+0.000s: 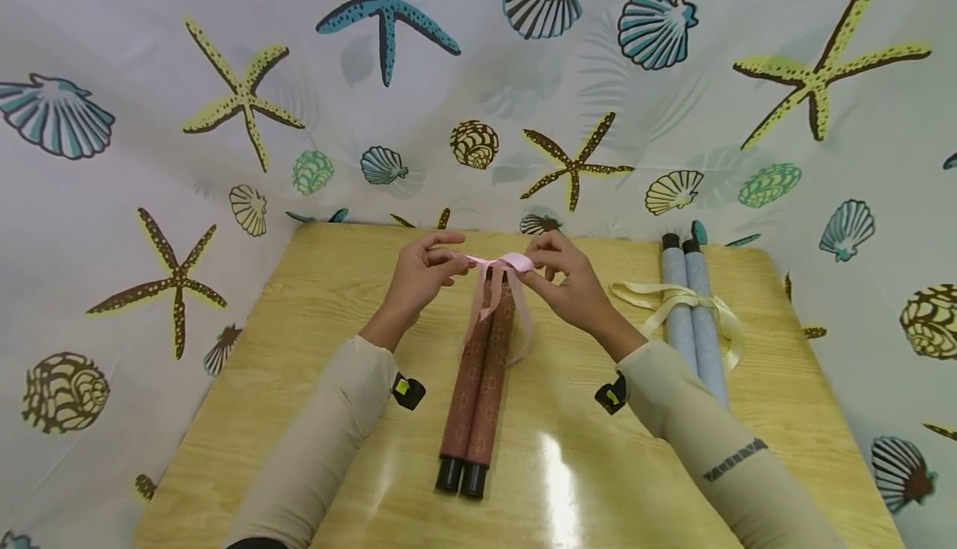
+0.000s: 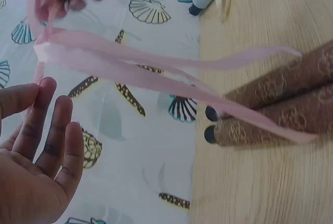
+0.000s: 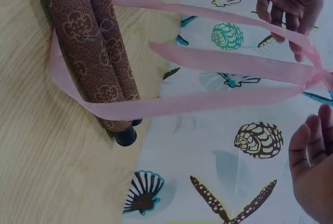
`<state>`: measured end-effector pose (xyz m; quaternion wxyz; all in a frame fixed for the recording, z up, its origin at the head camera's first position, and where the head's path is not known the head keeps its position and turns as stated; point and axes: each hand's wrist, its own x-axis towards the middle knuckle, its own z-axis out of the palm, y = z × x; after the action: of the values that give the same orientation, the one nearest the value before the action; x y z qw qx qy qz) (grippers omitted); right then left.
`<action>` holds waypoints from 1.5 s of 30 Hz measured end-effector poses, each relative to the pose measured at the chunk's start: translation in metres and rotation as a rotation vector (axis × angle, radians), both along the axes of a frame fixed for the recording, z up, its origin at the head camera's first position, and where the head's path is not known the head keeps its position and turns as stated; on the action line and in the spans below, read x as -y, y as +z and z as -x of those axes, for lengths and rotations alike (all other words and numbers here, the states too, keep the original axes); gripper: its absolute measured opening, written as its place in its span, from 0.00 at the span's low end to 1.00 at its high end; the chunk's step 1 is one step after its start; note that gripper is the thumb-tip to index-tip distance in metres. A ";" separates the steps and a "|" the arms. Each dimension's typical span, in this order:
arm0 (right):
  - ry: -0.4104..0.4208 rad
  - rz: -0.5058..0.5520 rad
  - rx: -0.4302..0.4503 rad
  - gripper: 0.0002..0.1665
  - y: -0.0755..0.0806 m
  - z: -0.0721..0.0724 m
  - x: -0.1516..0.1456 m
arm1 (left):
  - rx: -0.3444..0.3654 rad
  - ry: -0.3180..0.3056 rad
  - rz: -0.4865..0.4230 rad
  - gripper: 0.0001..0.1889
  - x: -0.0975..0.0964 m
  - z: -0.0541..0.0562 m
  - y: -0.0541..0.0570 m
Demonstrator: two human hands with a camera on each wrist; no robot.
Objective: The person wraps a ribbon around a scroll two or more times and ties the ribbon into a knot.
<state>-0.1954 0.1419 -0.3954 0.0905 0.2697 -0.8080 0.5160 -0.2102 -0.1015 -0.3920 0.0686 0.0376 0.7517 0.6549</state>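
Note:
Two brown patterned scrolls (image 1: 462, 399) with black end knobs lie side by side on the table. A pink ribbon (image 1: 516, 262) is raised above their far ends; its tails (image 2: 130, 76) hang down, and in the right wrist view part of it passes round the scrolls (image 3: 86, 37). My left hand (image 1: 422, 276) pinches one side of the ribbon between thumb and index finger, its other fingers loosely spread. On the opposite side my right hand (image 1: 568, 279) pinches the ribbon near a small loop. Between the hands the ribbon gathers into a crossing or knot (image 2: 44, 51).
To the right, two grey-blue scrolls (image 1: 679, 329) with black knobs lie together, tied with a cream ribbon (image 1: 658, 310). The wooden table (image 1: 314, 316) meets a white cloth (image 1: 419, 117) printed with shells and starfish at the back and sides.

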 end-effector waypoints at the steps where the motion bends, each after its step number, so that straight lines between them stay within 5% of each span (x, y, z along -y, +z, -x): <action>1: 0.006 0.035 0.038 0.04 -0.002 -0.002 -0.004 | 0.003 0.006 0.009 0.17 0.004 0.000 -0.001; 8: 0.145 0.284 0.299 0.09 -0.017 -0.014 -0.047 | 0.052 0.068 0.067 0.17 0.040 -0.002 -0.010; 21: 0.172 0.187 0.442 0.10 -0.033 -0.038 -0.121 | 0.144 0.281 0.004 0.06 0.124 0.010 -0.006; 28: 0.078 0.039 0.498 0.05 -0.053 -0.053 -0.150 | 0.153 0.313 0.123 0.05 0.145 0.010 -0.016; 36: -0.052 -0.123 0.597 0.14 -0.070 -0.076 -0.194 | 0.211 0.400 0.188 0.03 0.179 0.005 -0.036; 45: -0.186 -0.205 0.646 0.13 -0.077 -0.096 -0.227 | 0.237 0.455 0.263 0.04 0.199 0.006 -0.037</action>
<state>-0.0990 0.3690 -0.4727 -0.1505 0.0255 -0.8636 0.4805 -0.2157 -0.3002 -0.4287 0.0114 -0.2180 0.8061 0.5500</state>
